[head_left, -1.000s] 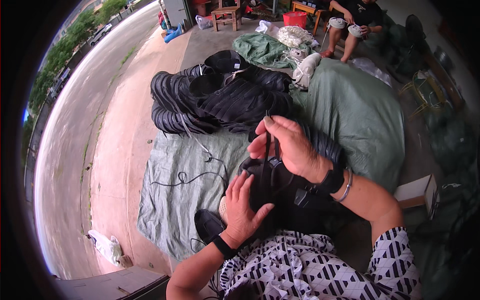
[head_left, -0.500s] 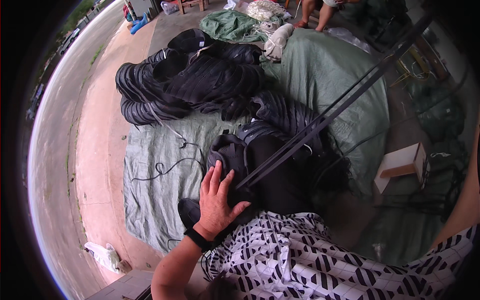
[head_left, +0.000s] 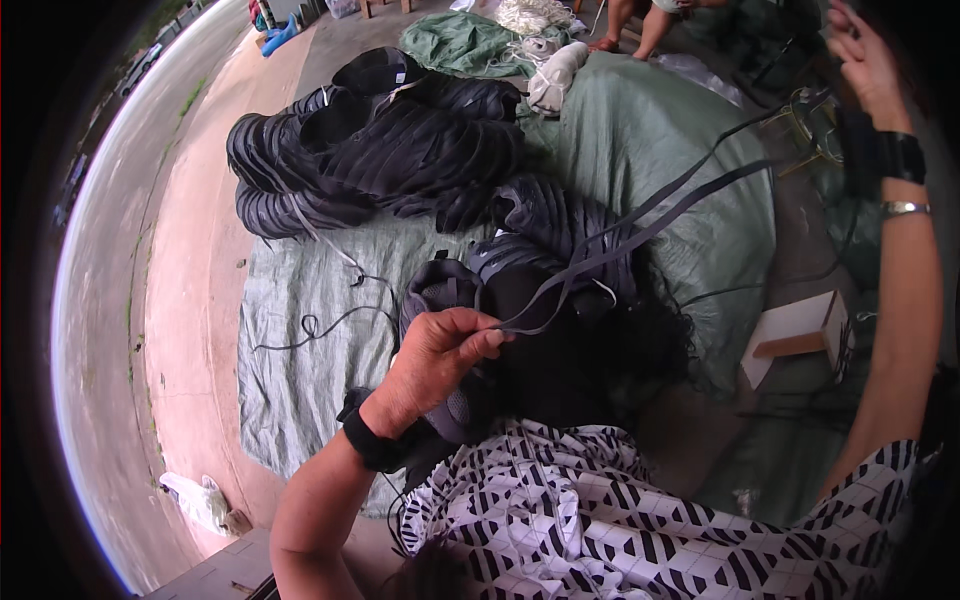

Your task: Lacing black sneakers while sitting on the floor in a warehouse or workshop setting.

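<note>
Running from left fingers (head_left: 487, 343): 2 flat, dark-grey lace strands (head_left: 640, 233).

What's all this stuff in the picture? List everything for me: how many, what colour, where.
lace: two strands, dark grey, right of the left hand
shoe: at least one, dark, by the left hand
stacked shoe parts: many, black, upper centre
loose cord: one, dark, on the tarp
tarp: one, green, ground
covered heap: one, green, right of centre
rope: several coils, white, top
box: one, white, right
bundle: one, white, lower left
another person's legs: two, top
wristbands: two, black, wrists
left hand: one, centre
right hand: one, upper right
</note>
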`<state>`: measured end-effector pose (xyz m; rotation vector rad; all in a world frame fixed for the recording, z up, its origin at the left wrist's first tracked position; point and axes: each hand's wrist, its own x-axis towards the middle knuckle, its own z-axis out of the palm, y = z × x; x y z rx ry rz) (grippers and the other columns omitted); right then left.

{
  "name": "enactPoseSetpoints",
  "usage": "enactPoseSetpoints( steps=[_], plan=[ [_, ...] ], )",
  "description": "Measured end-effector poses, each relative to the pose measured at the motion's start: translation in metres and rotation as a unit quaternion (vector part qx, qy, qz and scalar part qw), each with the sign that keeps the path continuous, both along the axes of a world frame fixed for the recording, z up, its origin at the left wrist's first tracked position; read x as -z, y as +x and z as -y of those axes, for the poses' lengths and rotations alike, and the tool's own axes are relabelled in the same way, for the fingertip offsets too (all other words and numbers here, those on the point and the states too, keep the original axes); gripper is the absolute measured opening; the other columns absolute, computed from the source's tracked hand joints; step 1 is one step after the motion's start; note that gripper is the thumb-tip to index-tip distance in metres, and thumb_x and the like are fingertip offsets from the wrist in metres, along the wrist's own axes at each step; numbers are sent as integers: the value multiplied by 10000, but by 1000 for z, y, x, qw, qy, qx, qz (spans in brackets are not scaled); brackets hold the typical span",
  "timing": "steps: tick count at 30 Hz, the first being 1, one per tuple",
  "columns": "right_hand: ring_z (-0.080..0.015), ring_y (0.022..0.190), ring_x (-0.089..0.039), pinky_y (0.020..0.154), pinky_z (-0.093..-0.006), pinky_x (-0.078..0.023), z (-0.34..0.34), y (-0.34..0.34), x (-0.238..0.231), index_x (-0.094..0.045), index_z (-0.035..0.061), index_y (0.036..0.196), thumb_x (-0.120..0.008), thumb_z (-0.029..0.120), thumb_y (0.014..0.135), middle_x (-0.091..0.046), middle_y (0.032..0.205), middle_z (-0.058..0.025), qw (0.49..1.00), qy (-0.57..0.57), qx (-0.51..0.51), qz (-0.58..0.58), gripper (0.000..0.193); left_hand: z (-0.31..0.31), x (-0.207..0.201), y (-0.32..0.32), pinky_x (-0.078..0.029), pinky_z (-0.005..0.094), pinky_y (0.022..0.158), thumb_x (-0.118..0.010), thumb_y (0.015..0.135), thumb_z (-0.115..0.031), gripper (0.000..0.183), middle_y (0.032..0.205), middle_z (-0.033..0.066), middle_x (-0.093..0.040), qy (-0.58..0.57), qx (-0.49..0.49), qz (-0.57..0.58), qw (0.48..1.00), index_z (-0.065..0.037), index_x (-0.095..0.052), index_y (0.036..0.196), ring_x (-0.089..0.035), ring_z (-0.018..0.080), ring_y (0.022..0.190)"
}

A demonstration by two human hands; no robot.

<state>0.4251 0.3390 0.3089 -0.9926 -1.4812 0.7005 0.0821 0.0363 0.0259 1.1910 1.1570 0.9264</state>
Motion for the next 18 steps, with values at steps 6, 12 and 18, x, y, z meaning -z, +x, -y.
enactPoseSetpoints(
  steps=[6, 12, 18],
  plan=[
    [-177, 932, -633, 834, -292, -482, 167, -145, 227, -551, -38, 1093, -667, 36, 740, -661, 942, -127, 796, -181, -544, 195, 379, -7, -5, 14, -471, 242, 696, -615, 863, -80, 125, 817, 71, -633, 119, 13, -189, 975, 14, -655, 936, -596, 119, 738],
    [-64, 393, -428, 369, -218, -301, 195, -155, 303, -606, -8, 941, -565, 171, 873, -598, 621, -77, 664, -579, -439, 177, 196, 33, -5, -10, -491, 365, 792, -664, 755, -69, 243, 1002, 116, -614, 180, -127, -318, 922, -62, -641, 997, -587, 318, 929],
    [-18, 369, -317, 342, -186, -201, 212, -151, 321, -587, -29, 969, -535, 188, 921, -579, 627, -63, 625, -654, -424, 53, 228, 67, 25, -37, -519, 341, 723, -680, 646, -25, 296, 994, 22, -586, 224, 4, -486, 845, -122, -631, 921, -558, 247, 968]
  ],
)
